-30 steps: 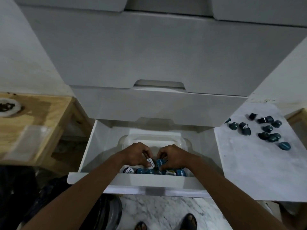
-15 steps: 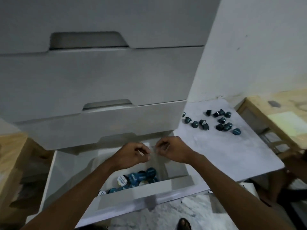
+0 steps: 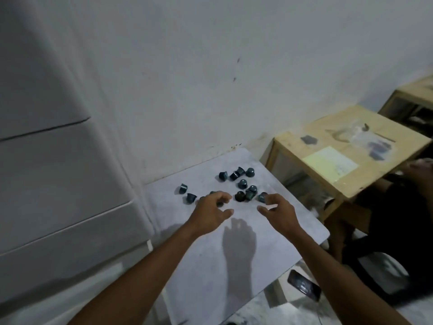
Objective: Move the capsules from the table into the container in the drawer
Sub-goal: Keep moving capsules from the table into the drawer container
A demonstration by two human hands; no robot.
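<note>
Several dark teal capsules (image 3: 242,183) lie scattered on the far part of a white marble table (image 3: 210,261). My left hand (image 3: 210,211) hovers over the table with its fingers spread, just short of the nearest capsules and partly covering one. My right hand (image 3: 278,212) is open too, its fingertips close to a capsule (image 3: 262,197) at the right of the group. Neither hand holds anything. The open drawer and its container are out of view.
A white drawer unit (image 3: 58,184) stands at the left against the table. Two wooden stools (image 3: 346,148) sit at the right. A phone (image 3: 304,288) lies on the floor below the table's edge. Another person's hand (image 3: 421,172) shows at the far right.
My view has swung right from the open drawer to the table. Both hands left the container and now reach over the table toward the capsules, fingers apart.
</note>
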